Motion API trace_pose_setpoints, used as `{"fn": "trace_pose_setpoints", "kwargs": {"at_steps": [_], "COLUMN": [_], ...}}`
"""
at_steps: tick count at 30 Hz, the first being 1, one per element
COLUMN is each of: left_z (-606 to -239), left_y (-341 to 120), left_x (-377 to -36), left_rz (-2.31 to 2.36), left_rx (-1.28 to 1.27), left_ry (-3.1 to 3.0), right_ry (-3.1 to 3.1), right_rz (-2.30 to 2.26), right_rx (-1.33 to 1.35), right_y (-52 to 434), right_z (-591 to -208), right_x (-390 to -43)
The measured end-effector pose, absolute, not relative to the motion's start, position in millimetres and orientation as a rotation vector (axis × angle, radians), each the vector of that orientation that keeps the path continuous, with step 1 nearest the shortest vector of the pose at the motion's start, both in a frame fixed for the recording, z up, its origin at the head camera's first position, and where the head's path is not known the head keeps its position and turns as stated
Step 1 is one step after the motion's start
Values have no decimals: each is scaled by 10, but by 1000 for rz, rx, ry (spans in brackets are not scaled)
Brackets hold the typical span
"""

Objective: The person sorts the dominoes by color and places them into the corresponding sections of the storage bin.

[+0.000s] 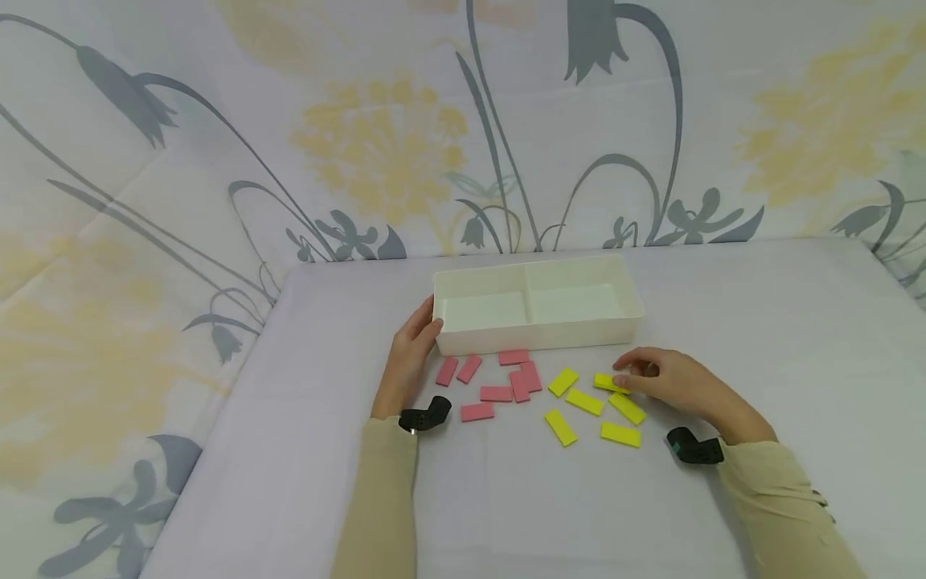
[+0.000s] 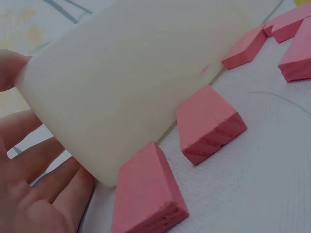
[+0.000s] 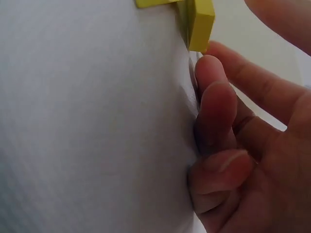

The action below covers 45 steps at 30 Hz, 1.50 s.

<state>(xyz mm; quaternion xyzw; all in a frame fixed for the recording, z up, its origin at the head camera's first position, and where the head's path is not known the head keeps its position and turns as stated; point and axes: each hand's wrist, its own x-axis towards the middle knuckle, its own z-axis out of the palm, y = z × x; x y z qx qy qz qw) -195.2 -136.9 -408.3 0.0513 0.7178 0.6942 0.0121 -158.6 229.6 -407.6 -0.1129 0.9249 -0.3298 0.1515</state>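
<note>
At the left end of a white two-compartment tray [image 1: 482,339], my left hand [image 1: 411,354] has its thumb at the rim's corner. Its other fingers [image 2: 63,179] lie extended along the tray's end wall. My right hand [image 1: 673,382] reaches over the yellow blocks from the right, thumb and index apart. Its thumb overlaps a yellow block [image 1: 606,382] that lies flat in the head view. Another yellow block [image 1: 626,408] is just below that hand. In the right wrist view, the lower fingers [image 3: 218,109] bend loosely near the cloth, with a yellow block's end beside the fingertips.
Several pink blocks [image 1: 496,394] are scattered before the tray; two pink blocks [image 2: 148,191] lie near my left hand. More yellow blocks [image 1: 560,427] lie to their right. A white cloth [image 1: 506,507] covers the table, and a flowered fabric [image 1: 405,153] rises behind it.
</note>
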Motion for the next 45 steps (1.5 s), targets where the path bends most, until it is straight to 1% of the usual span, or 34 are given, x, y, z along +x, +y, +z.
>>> {"fn": "trace_pose_setpoints", "kwargs": {"at_steps": [4,7,11,15,24,34,45], "left_z": [-4030,-4076,-4093,-4034,-4069,-4042,-4035], "left_y": [-1321,-1319,-1335,-1350,-1336,-1330,-1331], "left_x": [-1934,-1947,-1944,-1930,-1952,-1962,-1944], "left_rz": [2163,2162,2144,2095,2182,2185,2186], "left_rx": [191,178,149,116,29,173,174], "left_ry": [2240,2260,2307,2383,2343,2367,2351], "right_ry": [2674,2668,2624,2589,2538,2528,2461], "right_rz": [-908,-905,-953,-993,-1119,-1285,-1446], "right_rx": [-363,-373,-362,-354,-303,-250,-211], "right_y": [2292,2295,2296,2284,2346,2409,2420], "right_z": [-4087,-4096,-4088,-4071,-4116,-4125,-4161], "right_x": [-1561,-1540,-1535,-1568,-1613,-1611,-1605]}}
